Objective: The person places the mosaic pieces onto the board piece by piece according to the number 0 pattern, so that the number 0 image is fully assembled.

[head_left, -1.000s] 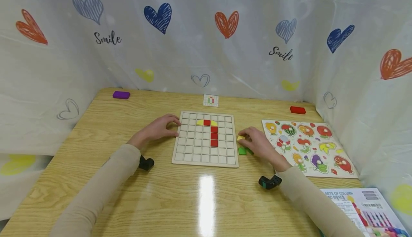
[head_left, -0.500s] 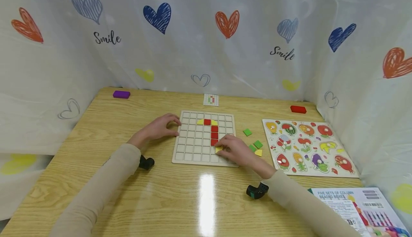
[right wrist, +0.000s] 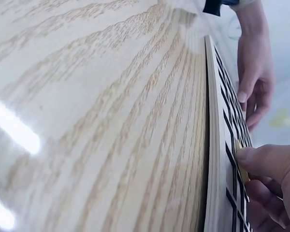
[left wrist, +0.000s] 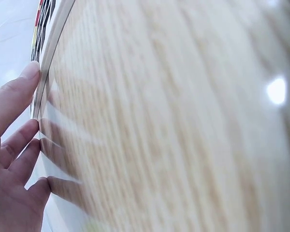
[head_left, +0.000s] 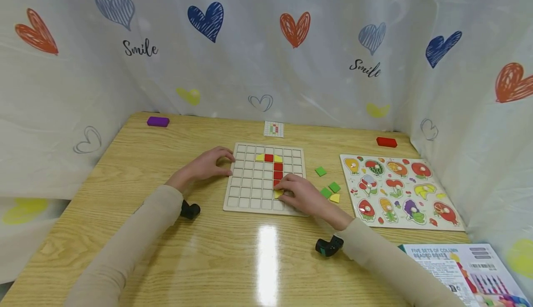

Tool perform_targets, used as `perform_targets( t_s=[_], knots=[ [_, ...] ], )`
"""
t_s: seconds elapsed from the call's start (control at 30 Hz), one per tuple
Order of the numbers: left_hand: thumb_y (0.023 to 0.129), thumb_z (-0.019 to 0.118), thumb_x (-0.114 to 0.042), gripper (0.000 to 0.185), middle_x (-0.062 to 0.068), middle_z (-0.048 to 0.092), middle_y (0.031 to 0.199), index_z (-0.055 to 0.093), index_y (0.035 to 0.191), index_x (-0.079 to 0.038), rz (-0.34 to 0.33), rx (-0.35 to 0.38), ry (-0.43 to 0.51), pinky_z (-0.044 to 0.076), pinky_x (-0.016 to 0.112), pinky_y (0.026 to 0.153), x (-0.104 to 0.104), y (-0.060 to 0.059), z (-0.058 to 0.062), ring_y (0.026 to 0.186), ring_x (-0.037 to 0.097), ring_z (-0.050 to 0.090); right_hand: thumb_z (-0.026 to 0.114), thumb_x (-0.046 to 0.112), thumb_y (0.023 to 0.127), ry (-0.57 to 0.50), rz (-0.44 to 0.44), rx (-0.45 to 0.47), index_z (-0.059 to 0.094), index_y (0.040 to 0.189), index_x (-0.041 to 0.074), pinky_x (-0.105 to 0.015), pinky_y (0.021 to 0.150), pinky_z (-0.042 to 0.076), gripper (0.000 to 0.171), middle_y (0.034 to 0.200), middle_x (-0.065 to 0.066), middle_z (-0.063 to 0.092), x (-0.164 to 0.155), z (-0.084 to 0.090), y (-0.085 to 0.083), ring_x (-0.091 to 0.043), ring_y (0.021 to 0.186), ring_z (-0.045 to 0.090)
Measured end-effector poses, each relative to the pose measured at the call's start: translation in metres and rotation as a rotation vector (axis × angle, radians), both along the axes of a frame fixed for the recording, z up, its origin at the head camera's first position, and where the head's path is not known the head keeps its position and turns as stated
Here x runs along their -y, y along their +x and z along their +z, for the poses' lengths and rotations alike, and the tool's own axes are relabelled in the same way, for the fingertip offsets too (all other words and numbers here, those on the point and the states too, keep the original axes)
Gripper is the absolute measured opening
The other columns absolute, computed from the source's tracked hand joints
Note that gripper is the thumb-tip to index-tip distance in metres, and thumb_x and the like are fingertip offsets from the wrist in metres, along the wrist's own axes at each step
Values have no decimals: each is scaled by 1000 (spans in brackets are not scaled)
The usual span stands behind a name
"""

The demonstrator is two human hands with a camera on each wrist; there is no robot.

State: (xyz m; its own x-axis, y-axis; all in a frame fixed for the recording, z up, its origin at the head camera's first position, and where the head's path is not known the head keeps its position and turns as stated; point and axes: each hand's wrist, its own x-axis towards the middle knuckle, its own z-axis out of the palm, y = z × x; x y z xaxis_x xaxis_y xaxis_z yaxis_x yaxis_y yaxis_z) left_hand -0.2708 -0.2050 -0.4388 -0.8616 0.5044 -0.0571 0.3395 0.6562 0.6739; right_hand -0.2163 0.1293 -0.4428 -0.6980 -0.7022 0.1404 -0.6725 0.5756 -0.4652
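Note:
A square gridded wooden board (head_left: 245, 196) lies on the table. Near its top, a red tile (head_left: 269, 158) sits between two yellow corner-cut tiles, and more red tiles (head_left: 278, 166) run down a column below the right one. My right hand (head_left: 304, 195) pinches a yellow tile (head_left: 277, 196) between thumb and fingers at the cell under the lowest red tile. In the right wrist view this yellow tile (right wrist: 240, 163) is partly hidden by the thumb. With relaxed fingers, my left hand (head_left: 204, 164) touches the board's left edge; the left wrist view shows its thumb (left wrist: 30, 72) against the rim.
Right of the board lie green tiles (head_left: 334, 186) and one yellow tile (head_left: 335, 198). A fruit puzzle board (head_left: 390, 221) and a printed box (head_left: 437, 256) stand further right. Behind are a pattern card (head_left: 274, 129), a purple block (head_left: 158, 121) and a red block (head_left: 386, 142).
My right hand has carried the yellow tile left from the loose tiles onto the board, then slightly further left to the red column's lower end. The left hand has stayed at the board's edge.

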Motion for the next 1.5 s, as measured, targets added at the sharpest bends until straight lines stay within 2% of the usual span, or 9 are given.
perform_targets(
  t_s=[0.13,0.43,1.17,1.33,1.5],
  knots=[
    [90,74,-22,39,15,45,142,62,122,-5,-3,0,2,26,53,114,0,0,0,136,37,36,71,12,91,-31,5,20,71,113,9,-29,79,52,22,111,-2,63,-1,-1,0,-14,94,59],
    [90,73,-23,38,15,45,142,63,122,-7,1,8,6,28,53,113,1,-1,-2,136,37,37,70,8,91,-37,3,21,72,109,11,-32,84,53,19,109,0,65,1,0,1,-14,99,61],
    [91,72,-23,38,16,43,144,62,123,-7,-3,4,-3,27,55,113,2,-3,-4,137,38,35,69,14,93,-79,-38,63,74,108,14,-30,81,52,16,107,4,64,2,-3,3,-11,97,59],
    [90,73,-21,37,16,44,144,62,122,-6,1,-1,-7,25,55,114,0,-1,-1,137,38,34,68,16,94,-137,-86,94,74,108,13,-27,77,52,16,106,3,63,-2,-3,1,-9,90,58],
    [90,73,-22,37,15,43,145,62,122,-7,6,7,-4,26,54,114,1,-1,-2,138,37,34,68,15,93,-208,-173,76,74,107,8,-26,72,54,17,103,-3,65,-16,-2,-3,-13,86,61]
  ],
)
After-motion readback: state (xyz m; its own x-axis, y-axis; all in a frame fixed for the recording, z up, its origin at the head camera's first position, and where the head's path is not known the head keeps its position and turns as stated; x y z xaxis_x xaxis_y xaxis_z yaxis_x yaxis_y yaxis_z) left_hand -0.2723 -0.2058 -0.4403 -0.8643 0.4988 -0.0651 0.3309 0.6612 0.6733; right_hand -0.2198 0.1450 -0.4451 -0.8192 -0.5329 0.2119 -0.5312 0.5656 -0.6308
